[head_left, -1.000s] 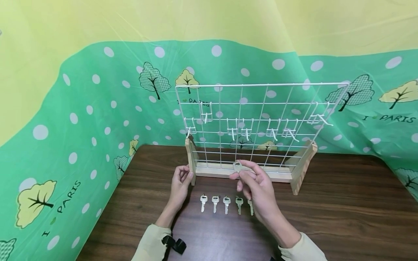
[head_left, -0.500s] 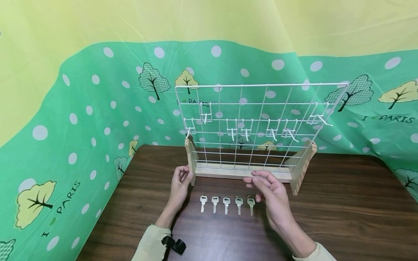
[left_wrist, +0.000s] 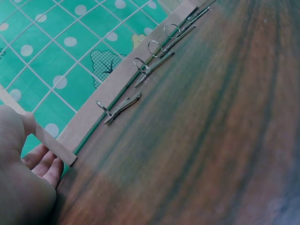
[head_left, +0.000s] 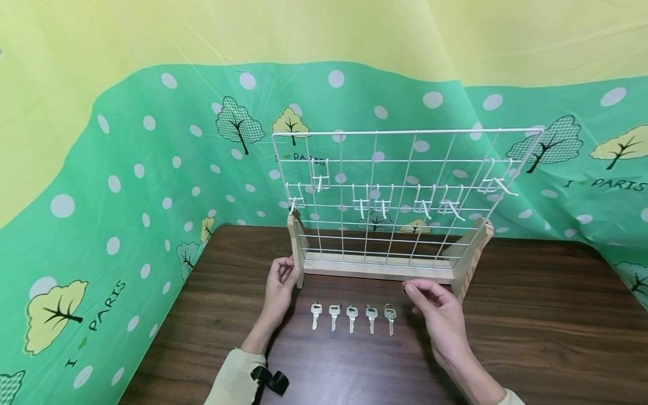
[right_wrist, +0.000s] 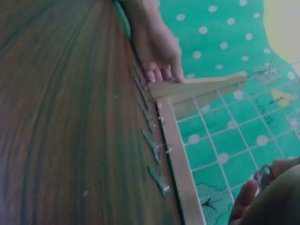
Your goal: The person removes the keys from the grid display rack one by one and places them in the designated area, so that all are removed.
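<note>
My left hand grips the left wooden leg of a white wire grid rack low down, the thumb in front and the fingers behind it. My right hand is raised in front of the rack's lower right end. A key with a ring is pinched between its thumb and forefinger, mostly hidden by the fingers. Several silver keys, each with a small ring, lie in a row on the table between the hands. In the left wrist view their rings stand up.
Several white wire hooks hang on the grid at different heights. A wooden base bar joins the legs, behind the keys. The dark wooden table ends at a green dotted cloth.
My right hand, with the key, has moved right and down from in front of the grid, uncovering the rightmost key in the row. The left hand has stayed on the leg.
</note>
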Demonstrator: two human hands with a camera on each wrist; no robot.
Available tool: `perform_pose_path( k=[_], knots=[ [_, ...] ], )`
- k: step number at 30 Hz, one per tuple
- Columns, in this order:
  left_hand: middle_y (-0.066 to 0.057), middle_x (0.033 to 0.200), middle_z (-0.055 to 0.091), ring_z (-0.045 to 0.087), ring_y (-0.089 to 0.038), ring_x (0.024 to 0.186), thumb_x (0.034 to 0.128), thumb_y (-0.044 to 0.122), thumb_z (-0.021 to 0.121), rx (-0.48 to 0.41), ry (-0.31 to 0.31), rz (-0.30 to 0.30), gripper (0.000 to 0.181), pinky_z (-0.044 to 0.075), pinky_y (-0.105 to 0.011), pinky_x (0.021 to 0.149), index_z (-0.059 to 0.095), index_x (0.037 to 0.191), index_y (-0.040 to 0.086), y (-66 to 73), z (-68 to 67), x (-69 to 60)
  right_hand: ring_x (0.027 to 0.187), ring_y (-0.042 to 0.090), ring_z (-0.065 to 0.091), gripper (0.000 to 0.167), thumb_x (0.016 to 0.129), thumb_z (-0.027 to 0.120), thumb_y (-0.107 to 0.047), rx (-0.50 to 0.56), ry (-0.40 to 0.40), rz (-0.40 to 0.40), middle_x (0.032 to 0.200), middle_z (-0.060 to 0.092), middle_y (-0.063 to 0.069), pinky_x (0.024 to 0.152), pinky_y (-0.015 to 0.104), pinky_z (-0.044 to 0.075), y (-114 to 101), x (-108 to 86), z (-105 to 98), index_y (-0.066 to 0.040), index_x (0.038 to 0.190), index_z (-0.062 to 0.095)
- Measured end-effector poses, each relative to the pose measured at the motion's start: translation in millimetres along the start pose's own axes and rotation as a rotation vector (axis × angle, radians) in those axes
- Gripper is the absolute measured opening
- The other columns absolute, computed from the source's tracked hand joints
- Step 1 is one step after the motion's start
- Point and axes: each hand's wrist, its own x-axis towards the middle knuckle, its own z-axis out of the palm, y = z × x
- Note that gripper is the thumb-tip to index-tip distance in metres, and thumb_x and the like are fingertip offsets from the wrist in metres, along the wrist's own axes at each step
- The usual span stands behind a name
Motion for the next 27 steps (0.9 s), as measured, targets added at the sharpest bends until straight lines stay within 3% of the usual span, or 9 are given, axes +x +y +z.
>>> perform_pose_path(
  k=[12,19,27],
  knots=[
    [-0.032,0.144,0.058,0.053,-0.041,0.145,0.1083,-0.008,0.060,0.000,-0.002,0.008,0.022,0.046,-0.018,0.114,0.048,0.125,-0.016,0.0,0.1,0.2,0.086,0.004,0.069,0.018,0.099,0.084,-0.005,-0.135,-0.025,-0.025,0.094,0.082,-0.010,0.073,0.020,0.053,12,9.3,-16,0.006,0.113,0.082],
    [-0.032,0.144,0.058,0.053,-0.041,0.145,0.1083,-0.007,0.060,0.004,-0.001,0.005,0.022,0.045,-0.018,0.114,0.048,0.125,-0.015,-1.5,-0.2,0.3,0.086,0.002,0.071,0.021,0.099,0.084,-0.007,-0.217,-0.069,0.024,0.091,0.081,-0.009,0.075,0.021,0.055,17,15.9,-24,0.007,0.114,0.079],
    [-0.031,0.142,0.058,0.053,-0.041,0.145,0.1086,-0.007,0.060,0.004,-0.003,0.008,0.022,0.045,-0.018,0.114,0.048,0.125,-0.015,-0.6,0.1,0.4,0.081,0.002,0.070,0.017,0.097,0.084,-0.007,-0.457,-0.175,0.000,0.091,0.083,0.005,0.075,0.019,0.051,23,23.2,-36,0.002,0.111,0.080]
  ],
)
